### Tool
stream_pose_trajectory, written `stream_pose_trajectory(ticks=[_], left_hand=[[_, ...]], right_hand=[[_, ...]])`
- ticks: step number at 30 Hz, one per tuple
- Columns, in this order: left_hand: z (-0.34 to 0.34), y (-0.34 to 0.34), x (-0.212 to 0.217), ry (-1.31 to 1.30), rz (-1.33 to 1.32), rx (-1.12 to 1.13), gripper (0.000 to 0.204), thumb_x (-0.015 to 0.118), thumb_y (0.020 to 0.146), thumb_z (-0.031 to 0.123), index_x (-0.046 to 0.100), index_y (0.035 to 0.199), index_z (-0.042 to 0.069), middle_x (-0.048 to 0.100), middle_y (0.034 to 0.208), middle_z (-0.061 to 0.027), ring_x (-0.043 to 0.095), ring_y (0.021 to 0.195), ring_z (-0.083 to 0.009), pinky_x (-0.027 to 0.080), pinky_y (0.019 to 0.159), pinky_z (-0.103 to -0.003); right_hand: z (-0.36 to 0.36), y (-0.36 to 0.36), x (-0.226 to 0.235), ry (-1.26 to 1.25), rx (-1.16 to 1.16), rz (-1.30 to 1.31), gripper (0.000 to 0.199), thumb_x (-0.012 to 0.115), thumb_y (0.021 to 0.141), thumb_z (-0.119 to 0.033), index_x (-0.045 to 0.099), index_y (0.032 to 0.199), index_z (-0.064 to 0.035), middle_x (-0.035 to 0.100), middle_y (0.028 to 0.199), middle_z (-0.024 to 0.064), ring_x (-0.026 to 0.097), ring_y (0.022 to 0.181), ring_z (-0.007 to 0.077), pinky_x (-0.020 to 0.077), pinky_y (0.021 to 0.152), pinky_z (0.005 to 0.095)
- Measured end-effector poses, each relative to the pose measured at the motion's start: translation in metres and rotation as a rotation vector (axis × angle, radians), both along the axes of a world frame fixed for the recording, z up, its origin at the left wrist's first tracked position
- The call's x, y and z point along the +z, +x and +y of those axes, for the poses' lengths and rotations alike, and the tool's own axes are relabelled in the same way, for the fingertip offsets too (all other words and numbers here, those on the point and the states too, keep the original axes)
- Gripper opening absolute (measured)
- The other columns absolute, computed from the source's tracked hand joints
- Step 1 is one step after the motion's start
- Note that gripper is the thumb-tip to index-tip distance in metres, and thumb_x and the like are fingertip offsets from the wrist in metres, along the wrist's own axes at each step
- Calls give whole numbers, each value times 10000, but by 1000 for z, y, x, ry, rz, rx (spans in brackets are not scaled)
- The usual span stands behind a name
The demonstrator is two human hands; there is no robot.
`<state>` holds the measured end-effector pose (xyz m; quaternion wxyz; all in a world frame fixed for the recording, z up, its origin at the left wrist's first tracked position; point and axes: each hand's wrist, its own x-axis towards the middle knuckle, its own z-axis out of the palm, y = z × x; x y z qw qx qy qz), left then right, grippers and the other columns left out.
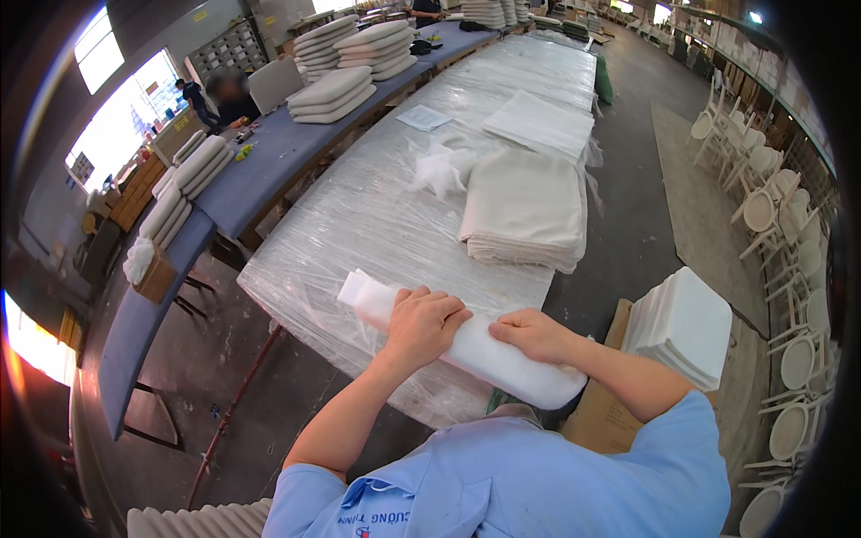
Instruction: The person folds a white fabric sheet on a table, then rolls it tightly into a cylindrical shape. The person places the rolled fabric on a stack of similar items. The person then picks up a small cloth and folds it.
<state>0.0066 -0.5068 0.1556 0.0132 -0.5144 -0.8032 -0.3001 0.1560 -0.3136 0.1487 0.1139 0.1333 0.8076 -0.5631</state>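
White foam, rolled into a thick soft tube, is what I have in both hands: the foam roll lies slantwise across the near edge of the counter, its left end poking out past my left hand and its right end hanging just off the counter edge near my body. My left hand sits on top of the roll with the fingers curled down over it, closed around the foam. My right hand presses on the roll just beside the left, fingers folded over the top and gripping it as well. The counter is wrapped in clear plastic film that wrinkles and shines. Farther along it, a little to the right, rests a stack of folded cream fabric covers, and beyond that a flatter white stack; a crumpled wad of clear plastic lies left of them. To my right, off the counter, a pile of white foam pads sits on a cardboard box. On the left a long blue bench carries piles of pale cushions.
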Motion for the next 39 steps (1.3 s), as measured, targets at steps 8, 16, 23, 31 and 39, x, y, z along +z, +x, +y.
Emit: stream_pose_trajectory(ticks=[8,16,23,31,39], left_hand=[[3,-2,-2,-47,68,54,177,702,926,270,770,848,126,709,796,0,608,806,-243,404,853,-405],[-2,28,-12,291,135,69,436,653,959,225,612,1358,55,610,1334,-185,565,1282,-392,334,1171,-529],[0,46,-23,149,111,100,813,626,916,140,232,1581,-110,413,1557,-327,448,1435,-449,305,1204,-570],[10,42,-14,135,132,66,814,636,950,216,238,1595,-80,343,1622,-302,347,1497,-490,254,1231,-569],[36,65,-21,-31,305,-67,524,538,1033,322,548,1485,57,496,1541,-233,422,1450,-453,282,1217,-556]], right_hand=[[-5,-27,12,283,221,49,431,526,1084,-402,727,1018,-28,726,872,102,640,806,179,499,746,375],[12,-37,-11,40,138,-16,463,509,1094,-423,734,1048,-20,728,890,78,639,854,154,513,776,362],[18,-53,-1,44,195,7,526,476,1094,-496,734,1088,-38,721,965,79,624,858,151,508,782,359],[15,-85,-51,-36,197,221,418,538,1075,-419,739,1064,-54,744,993,137,652,876,231,522,823,397],[53,-96,-77,11,282,251,319,590,1013,-322,746,1099,-58,760,1054,195,715,967,317,546,836,434]])
